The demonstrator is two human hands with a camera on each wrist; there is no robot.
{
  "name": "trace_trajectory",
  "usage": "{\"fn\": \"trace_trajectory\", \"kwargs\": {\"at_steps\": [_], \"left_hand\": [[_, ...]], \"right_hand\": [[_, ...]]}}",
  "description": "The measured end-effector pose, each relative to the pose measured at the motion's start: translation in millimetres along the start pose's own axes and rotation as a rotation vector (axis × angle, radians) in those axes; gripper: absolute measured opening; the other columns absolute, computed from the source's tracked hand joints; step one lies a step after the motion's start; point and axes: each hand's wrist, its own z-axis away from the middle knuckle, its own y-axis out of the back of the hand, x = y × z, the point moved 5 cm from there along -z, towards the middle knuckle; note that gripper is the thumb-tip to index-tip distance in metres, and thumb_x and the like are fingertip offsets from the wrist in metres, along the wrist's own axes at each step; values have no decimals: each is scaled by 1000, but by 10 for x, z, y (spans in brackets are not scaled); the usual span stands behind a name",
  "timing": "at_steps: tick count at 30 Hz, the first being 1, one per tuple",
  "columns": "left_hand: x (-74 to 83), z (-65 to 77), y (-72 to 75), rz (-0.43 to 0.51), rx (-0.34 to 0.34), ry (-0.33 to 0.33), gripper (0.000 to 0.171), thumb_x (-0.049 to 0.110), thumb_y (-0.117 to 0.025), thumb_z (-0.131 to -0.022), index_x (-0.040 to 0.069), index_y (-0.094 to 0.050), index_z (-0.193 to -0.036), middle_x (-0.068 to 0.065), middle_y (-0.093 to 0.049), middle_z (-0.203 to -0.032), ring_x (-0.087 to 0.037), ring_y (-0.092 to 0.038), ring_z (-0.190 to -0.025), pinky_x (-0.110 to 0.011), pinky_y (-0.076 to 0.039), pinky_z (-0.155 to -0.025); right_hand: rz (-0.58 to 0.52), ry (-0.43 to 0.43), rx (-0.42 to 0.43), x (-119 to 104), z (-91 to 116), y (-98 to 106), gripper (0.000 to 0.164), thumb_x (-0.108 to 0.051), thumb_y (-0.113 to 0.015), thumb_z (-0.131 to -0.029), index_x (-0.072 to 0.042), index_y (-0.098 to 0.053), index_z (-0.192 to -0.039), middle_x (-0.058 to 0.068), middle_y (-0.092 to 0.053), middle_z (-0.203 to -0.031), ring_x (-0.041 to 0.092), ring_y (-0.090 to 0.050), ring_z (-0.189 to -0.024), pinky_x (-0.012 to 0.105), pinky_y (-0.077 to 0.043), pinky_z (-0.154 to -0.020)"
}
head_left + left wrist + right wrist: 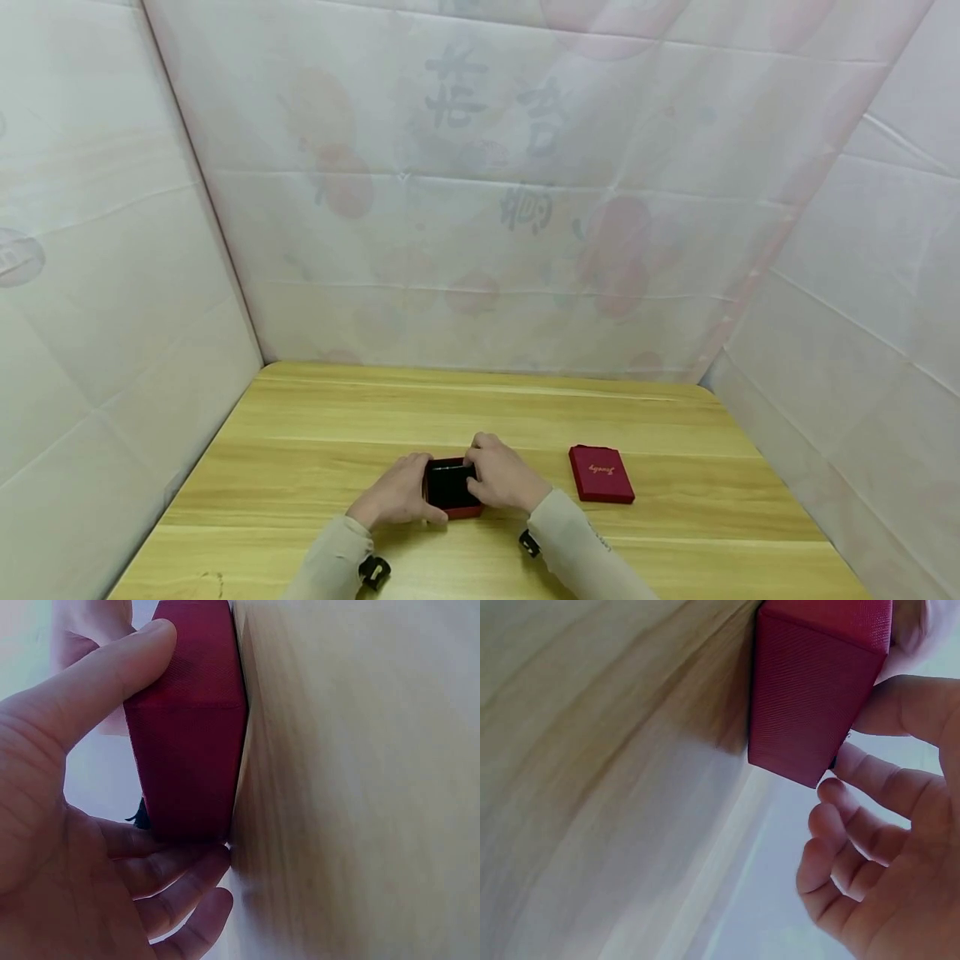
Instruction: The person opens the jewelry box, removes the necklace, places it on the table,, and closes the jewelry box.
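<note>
An uncovered red jewelry box rests on the wooden table between both hands, with a black pad filling its inside. My left hand grips the box from the left: in the left wrist view its thumb lies on the near side of the red box and its fingers reach along the end wall. From the right, my right hand pinches the pad's right edge between thumb and index finger. The right wrist view shows those fingertips at the box's upper rim, the other fingers curled beside it.
A red lid with gold lettering lies flat on the wooden table, right of the right hand. Pale printed cloth walls stand behind the table and on both sides. Black wrist straps show on both sleeves.
</note>
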Motion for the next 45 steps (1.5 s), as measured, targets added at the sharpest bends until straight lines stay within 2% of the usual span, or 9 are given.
{"fn": "trace_trajectory", "kwargs": {"at_steps": [8, 15, 22, 26, 31, 36, 45], "left_hand": [[-10, 5, -1, 0, -3, -9, 85, 45, -82, -67, -4, -46, -125, -7, -53, -108, -22, -49, -94, -42, -44, -81], [-7, 13, -3, 3, 0, -10, 82, 44, -83, -67, -4, -47, -123, -6, -53, -106, -22, -49, -91, -41, -45, -79], [3, 17, -3, 3, 5, -3, 81, 43, -84, -66, -3, -48, -122, -6, -54, -105, -22, -49, -91, -42, -45, -79], [-2, 14, -10, 6, 6, 1, 81, 43, -84, -65, -2, -49, -121, -5, -54, -104, -21, -49, -91, -42, -45, -80], [1, 5, -4, -3, 10, -2, 83, 44, -84, -65, -3, -48, -122, -6, -54, -106, -22, -50, -93, -43, -45, -81], [-8, 1, -5, -1, 7, 3, 85, 44, -83, -65, -4, -46, -125, -7, -54, -108, -23, -50, -94, -43, -45, -82], [-3, -3, -2, 3, 13, -13, 78, 43, -83, -65, 0, -49, -120, -3, -53, -103, -20, -49, -89, -40, -45, -77]], "right_hand": [[-31, 22, 21, 1, 14, 24, 18, -23, -64, -88, -10, -68, -101, -2, -56, -100, 12, -50, -87, 25, -49, -76], [-68, -5, 5, 10, 23, 24, 19, -26, -64, -90, -11, -67, -101, -3, -55, -96, 10, -52, -84, 28, -50, -77], [-175, -39, 4, 35, 9, 6, 11, -23, -60, -93, -14, -63, -96, -6, -53, -90, 5, -47, -73, 24, -48, -68], [-219, -62, 5, 47, 3, 1, 11, -23, -59, -93, -14, -61, -100, -5, -53, -91, 6, -49, -76, 25, -48, -69], [-226, -77, -8, 42, 0, -2, 22, -23, -59, -93, -10, -61, -110, -3, -55, -96, 8, -52, -82, 29, -49, -75], [-231, -78, -4, 35, 2, -1, 22, -23, -60, -93, -9, -62, -110, -2, -53, -95, 8, -50, -78, 27, -48, -73], [-234, -60, 29, 46, 15, 0, 20, -24, -62, -92, -12, -62, -108, -4, -50, -94, 7, -46, -78, 26, -47, -73]]}}
